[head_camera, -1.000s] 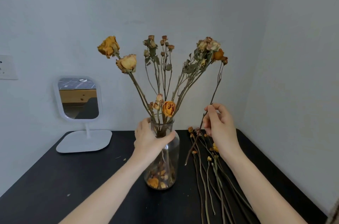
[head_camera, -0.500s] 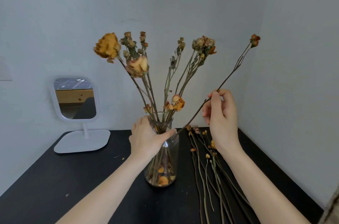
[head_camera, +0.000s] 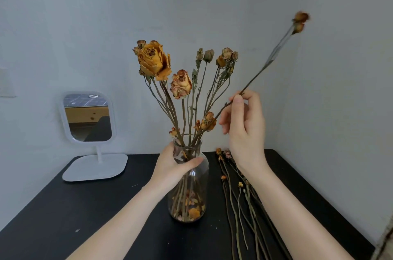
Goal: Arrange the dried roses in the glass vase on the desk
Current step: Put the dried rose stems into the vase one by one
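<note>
The right hand (head_camera: 244,127) pinches a thin brown dried rose stem (head_camera: 261,70), now swung higher, its lower end nearing the clear glass vase (head_camera: 189,191). The left hand (head_camera: 170,166) grips the vase towards the black tabletop's (head_camera: 63,217) back edge. Insertion looks imminent.

- Mirror (head_camera: 87,118): white rounded-square frame, slim stem, flat white base; stands upright, far left.
- Wall plate (head_camera: 6,83): pale, cut off at left edge.
- Walls (head_camera: 212,4): plain pale grey.
</note>
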Demonstrator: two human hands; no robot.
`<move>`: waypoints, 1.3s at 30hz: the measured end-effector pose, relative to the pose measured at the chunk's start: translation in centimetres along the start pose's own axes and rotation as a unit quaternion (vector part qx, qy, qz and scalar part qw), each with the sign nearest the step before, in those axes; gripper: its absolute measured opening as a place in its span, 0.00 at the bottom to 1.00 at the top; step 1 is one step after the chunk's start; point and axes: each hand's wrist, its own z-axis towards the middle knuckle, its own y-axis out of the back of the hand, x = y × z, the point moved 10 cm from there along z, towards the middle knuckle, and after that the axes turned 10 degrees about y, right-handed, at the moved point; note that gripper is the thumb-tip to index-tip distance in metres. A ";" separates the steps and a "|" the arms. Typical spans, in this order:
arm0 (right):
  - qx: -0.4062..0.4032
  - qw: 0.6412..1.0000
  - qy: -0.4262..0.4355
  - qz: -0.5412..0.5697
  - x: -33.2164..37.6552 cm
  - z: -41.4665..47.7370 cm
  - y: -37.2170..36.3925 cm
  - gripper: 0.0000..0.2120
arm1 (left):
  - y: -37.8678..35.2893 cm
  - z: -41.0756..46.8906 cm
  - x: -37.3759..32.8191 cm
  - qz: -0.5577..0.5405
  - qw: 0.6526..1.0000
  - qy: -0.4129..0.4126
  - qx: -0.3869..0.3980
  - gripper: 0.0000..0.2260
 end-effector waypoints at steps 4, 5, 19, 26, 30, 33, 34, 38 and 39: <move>0.072 0.993 -0.004 -0.090 -0.8 -0.6 -1.9 0.05 | -0.1 -0.3 0.1 -0.011 1.000 -0.006 0.003 0.22; 0.090 0.988 0.000 -0.127 -1.0 -0.7 -2.3 0.05 | -0.2 -0.3 0.1 -0.009 1.000 -0.006 0.004 0.24; 0.194 0.924 0.007 -0.329 -2.6 -2.8 -5.4 0.11 | -0.1 -0.6 -0.2 -0.001 1.000 -0.018 -0.001 0.19; 0.139 0.954 -0.027 -0.263 -2.9 -2.3 -4.5 0.08 | -0.1 -0.5 0.0 -0.005 1.000 -0.015 0.003 0.18; 0.159 0.952 -0.072 -0.252 -4.3 -2.9 -4.7 0.08 | -0.2 -0.4 -0.1 -0.001 1.000 -0.018 0.003 0.17; 0.170 0.950 -0.090 -0.246 -4.8 -3.1 -4.9 0.08 | -0.3 -0.3 -0.1 -0.002 1.000 -0.020 0.014 0.16; 0.172 0.949 -0.094 -0.246 -4.9 -3.2 -4.9 0.08 | -0.3 -0.3 0.0 -0.001 1.000 -0.018 0.018 0.16; 0.187 0.942 -0.110 -0.257 -5.5 -3.9 -5.4 0.08 | 0.0 -0.4 0.2 -0.007 0.999 -0.010 0.032 0.17; 0.196 0.939 -0.116 -0.258 -5.8 -4.2 -5.6 0.09 | 0.1 -0.4 0.3 -0.008 0.999 -0.010 0.033 0.17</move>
